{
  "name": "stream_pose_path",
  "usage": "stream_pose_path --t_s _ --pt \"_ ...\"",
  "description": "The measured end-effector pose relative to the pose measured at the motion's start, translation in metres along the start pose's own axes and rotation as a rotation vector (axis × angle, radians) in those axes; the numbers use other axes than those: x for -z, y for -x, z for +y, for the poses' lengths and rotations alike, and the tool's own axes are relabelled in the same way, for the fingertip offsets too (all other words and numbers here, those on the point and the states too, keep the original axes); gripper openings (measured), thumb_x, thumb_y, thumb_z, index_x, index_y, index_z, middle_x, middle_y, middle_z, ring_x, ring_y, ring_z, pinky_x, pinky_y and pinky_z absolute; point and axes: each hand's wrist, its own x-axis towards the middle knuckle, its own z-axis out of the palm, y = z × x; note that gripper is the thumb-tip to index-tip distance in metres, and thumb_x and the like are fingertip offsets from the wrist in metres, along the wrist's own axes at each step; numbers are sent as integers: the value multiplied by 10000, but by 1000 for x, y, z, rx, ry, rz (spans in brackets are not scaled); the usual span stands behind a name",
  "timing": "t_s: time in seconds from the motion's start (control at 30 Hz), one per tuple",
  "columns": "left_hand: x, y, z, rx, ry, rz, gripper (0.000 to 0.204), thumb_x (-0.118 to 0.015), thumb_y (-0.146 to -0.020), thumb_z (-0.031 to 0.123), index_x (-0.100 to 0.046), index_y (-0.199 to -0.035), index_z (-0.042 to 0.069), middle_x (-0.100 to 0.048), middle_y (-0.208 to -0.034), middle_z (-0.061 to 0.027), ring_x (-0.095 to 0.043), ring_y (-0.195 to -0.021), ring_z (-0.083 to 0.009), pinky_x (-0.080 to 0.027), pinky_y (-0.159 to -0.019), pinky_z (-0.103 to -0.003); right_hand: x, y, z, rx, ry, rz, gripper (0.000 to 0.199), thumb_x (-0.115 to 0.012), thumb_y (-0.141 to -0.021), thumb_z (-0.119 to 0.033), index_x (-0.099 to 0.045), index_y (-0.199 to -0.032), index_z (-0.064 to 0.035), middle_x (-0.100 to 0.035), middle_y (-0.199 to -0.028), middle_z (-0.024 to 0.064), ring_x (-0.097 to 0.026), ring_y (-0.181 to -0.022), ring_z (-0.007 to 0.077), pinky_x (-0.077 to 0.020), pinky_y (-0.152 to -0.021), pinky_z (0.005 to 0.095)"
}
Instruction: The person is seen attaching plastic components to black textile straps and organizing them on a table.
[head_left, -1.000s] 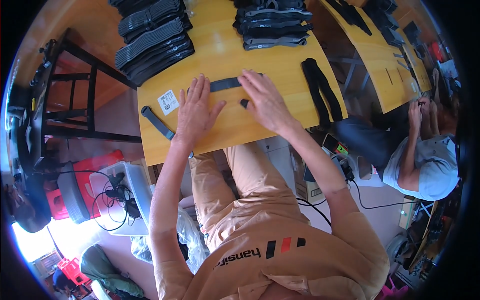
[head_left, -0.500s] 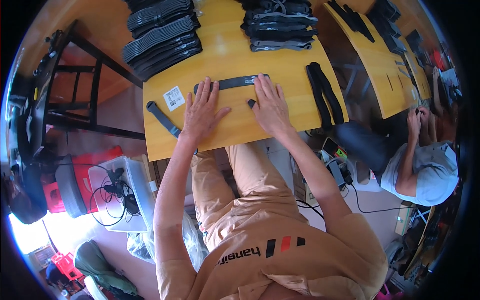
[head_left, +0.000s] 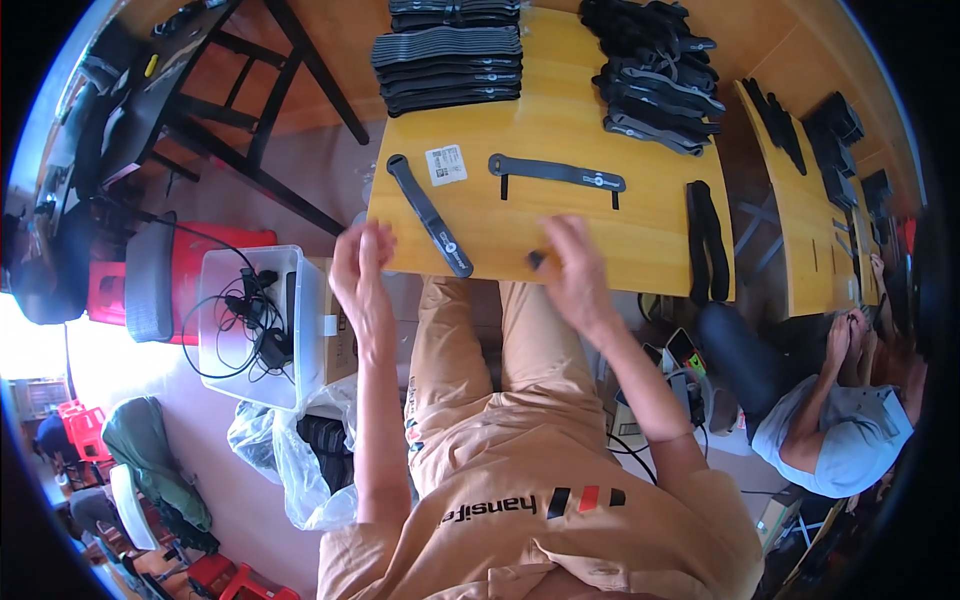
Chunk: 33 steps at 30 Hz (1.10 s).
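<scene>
A grey strap (head_left: 555,172) with a slotted end lies across the table, over two short black marks (head_left: 504,188) on the wood. Nearer the left edge, a second grey strap (head_left: 430,215) rests at a slant. My left hand (head_left: 363,275) is raised at the table's left edge with its fingers curled in, and nothing shows in it. Over the front edge, below the first strap, hovers my right hand (head_left: 577,268), its fingers smeared by motion. Something black (head_left: 537,260) sits at its thumb. Neither hand touches a strap.
Stacked straps (head_left: 450,65) stand at the back left of the table, with another pile (head_left: 660,85) at the back right. A white label (head_left: 446,165) and a long black folded strap (head_left: 706,240) lie there too. A clear bin of cables (head_left: 250,320) stands at left; a co-worker (head_left: 835,430) sits at right.
Both hands have lifted off the strap they lay flat on and drawn back toward me. The left fingers have curled. My view has shifted, so the table sits farther right and the slanted strap is uncovered.
</scene>
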Motion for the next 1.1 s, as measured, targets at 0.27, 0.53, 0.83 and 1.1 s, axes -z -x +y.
stream_pose_path --t_s 0.27,0.53,0.83,1.1 --pt "10 78 -68 427 331 -87 220 -534 -904 205 -589 -978 4 -642 -834 -76 -598 -694 -107 -487 -648 -225 -76 -2 -28 156 99 -73 421 -641 -674 -4 -521 -1077 -4 -511 -974 134 -555 -897 283 -483 -739 374" --pt "-17 79 -44 669 701 -364 243 -502 -919 213 -582 -1044 20 -641 -924 -60 -610 -828 -120 -482 -745 -240 -45 26 -34 -300 -479 -107 269 -617 -689 45 -642 -955 15 -612 -900 91 -617 -728 153 -495 -649 252" --pt "-26 92 -32 686 704 -415 204 -517 -906 186 -574 -929 -8 -649 -835 -129 -661 -760 -196 -557 -691 -280 20 46 -34 -180 -447 -121 260 -529 -745 110 -661 -929 -17 -596 -859 64 -571 -765 112 -452 -632 207" --pt "-33 100 -22 671 619 -415 174 -565 -878 161 -569 -865 -13 -638 -765 -110 -657 -674 -176 -561 -628 -249 30 49 -46 57 -286 -191 302 -573 -641 161 -635 -893 7 -601 -803 99 -600 -733 216 -486 -641 293"
